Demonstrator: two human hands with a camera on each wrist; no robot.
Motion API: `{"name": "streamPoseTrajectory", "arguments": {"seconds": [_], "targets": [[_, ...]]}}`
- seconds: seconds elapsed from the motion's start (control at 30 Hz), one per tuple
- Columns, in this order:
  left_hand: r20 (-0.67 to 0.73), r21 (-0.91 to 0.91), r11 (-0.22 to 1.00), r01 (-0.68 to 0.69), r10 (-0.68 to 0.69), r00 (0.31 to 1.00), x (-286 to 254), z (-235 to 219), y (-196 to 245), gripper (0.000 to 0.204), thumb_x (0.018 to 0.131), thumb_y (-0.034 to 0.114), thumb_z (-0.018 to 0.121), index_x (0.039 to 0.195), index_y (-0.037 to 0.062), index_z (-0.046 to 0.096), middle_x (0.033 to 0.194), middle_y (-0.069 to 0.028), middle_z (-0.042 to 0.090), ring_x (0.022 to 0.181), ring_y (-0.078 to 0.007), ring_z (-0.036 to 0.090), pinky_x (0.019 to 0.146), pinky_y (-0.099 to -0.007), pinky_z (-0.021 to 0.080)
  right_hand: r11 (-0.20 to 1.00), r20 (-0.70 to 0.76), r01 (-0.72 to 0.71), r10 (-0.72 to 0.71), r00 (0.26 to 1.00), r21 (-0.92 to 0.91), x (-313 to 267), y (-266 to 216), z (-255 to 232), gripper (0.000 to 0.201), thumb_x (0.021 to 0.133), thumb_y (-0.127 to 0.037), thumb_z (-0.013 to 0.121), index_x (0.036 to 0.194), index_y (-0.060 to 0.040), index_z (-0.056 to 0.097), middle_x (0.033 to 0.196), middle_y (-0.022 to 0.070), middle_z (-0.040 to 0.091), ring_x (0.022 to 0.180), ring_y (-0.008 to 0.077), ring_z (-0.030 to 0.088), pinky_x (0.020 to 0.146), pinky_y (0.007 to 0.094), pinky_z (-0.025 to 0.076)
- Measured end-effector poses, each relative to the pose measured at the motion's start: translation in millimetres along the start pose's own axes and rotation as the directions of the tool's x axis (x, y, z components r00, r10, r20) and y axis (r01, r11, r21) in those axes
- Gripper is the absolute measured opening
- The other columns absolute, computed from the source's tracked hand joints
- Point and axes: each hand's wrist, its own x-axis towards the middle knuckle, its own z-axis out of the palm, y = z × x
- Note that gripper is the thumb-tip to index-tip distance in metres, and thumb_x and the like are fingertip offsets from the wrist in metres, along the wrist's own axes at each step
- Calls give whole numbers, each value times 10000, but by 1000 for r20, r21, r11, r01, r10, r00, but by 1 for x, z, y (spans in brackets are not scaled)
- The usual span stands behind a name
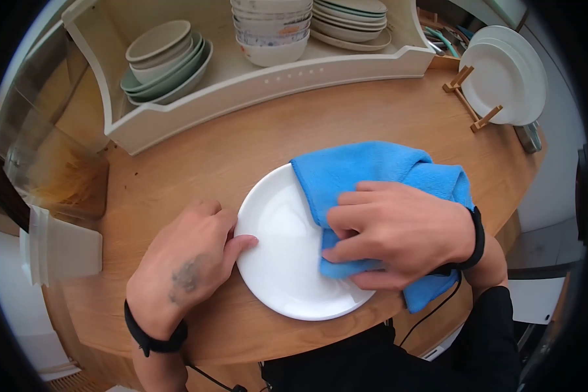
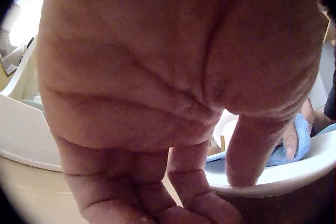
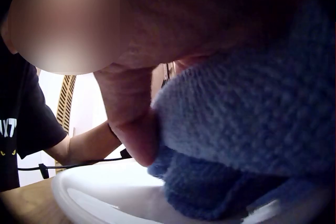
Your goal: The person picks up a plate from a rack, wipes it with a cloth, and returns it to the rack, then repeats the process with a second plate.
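A white plate (image 1: 277, 242) lies on the wooden table, its right part under a blue cloth (image 1: 366, 160). The left hand (image 1: 186, 261) holds the plate's left rim, thumb over the edge and fingers beside it; in the left wrist view the thumb of this hand (image 2: 173, 87) rests on the rim of the plate (image 2: 294, 179). Fingers curled, the right hand (image 1: 398, 232) grips the cloth and presses it on the plate. The right wrist view shows the bunched cloth (image 3: 247, 113) against the plate (image 3: 105, 187), beside the thumb of the right hand (image 3: 131, 103).
A cream shelf (image 1: 268, 85) with stacked bowls (image 1: 271, 49) and dishes stands at the back. Plates (image 1: 506, 75) lean in a wooden rack (image 1: 467, 101) at the back right. On the left are a clear container (image 1: 68, 179) and a white plastic box (image 1: 68, 248).
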Motion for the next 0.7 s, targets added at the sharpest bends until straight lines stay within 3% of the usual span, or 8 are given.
{"name": "streamPoseTrajectory", "arguments": {"seconds": [0.1, 0.17, 0.23, 0.47, 0.6, 0.67, 0.7], "targets": [[-41, -47, 998, -35, 33, 999, -2, 7, -5, 290, 935, 262, 696, 859, -15, 656, 862, -205, 625, 857, -401, 592, 778, -459, 477, 1000, 126, 20, -22, 992, 17, -2, 5, -5, 247, 746, -232, 788, 877, -50, 684, 865, 82, 554, 814, 281, 592, 741, 394, 470], [-70, -93, 994, -52, 46, 997, -2, 9, -6, 288, 939, 257, 691, 859, -16, 649, 850, -209, 621, 844, -405, 586, 777, -462, 474, 1000, 16, 11, -11, 1000, -26, -1, 10, 0, 270, 655, -208, 840, 854, -88, 702, 844, 36, 526, 775, 239, 559, 720, 367, 437], [-32, -130, 991, 16, -20, 999, -2, 7, -4, 285, 940, 245, 691, 849, -19, 641, 828, -213, 618, 836, -404, 581, 771, -457, 466, 999, -20, -18, 17, 1000, -51, 3, 12, 3, 278, 665, -202, 843, 855, -80, 681, 860, 48, 553, 793, 247, 577, 734, 375, 457], [-11, -172, 985, 12, -14, 1000, -1, 7, -12, 281, 930, 244, 706, 824, -14, 665, 767, -197, 626, 762, -395, 585, 707, -460, 455, 971, -178, -169, 139, 974, -170, 9, 12, 13, 323, 660, -150, 852, 927, -90, 680, 907, 51, 588, 802, 255, 609, 731, 366, 473], [-98, -165, 986, -28, 12, 995, -5, 13, -17, 293, 926, 266, 714, 809, -2, 688, 743, -179, 624, 740, -391, 584, 684, -460, 452, 978, -113, -150, 135, 984, -146, 9, 8, 7, 372, 596, -197, 865, 942, -102, 769, 817, 33, 596, 741, 221, 599, 649, 345, 440], [-77, -157, 987, -25, 13, 997, -3, 12, -16, 319, 924, 284, 717, 806, -12, 701, 711, -192, 616, 697, -393, 581, 642, -448, 447, 999, 3, -28, 28, 1000, 47, 9, 9, 1, 356, 594, -191, 858, 932, -106, 783, 822, 34, 601, 731, 216, 604, 635, 344, 440], [-79, -154, 988, -27, 15, 997, 0, 11, -16, 319, 924, 284, 717, 806, -12, 701, 711, -192, 616, 697, -393, 581, 642, -448, 447, 999, 0, -28, 28, 1000, 44, 8, 9, 1, 356, 594, -191, 858, 932, -106, 783, 822, 34, 601, 731, 216, 604, 635, 344, 440]]}}
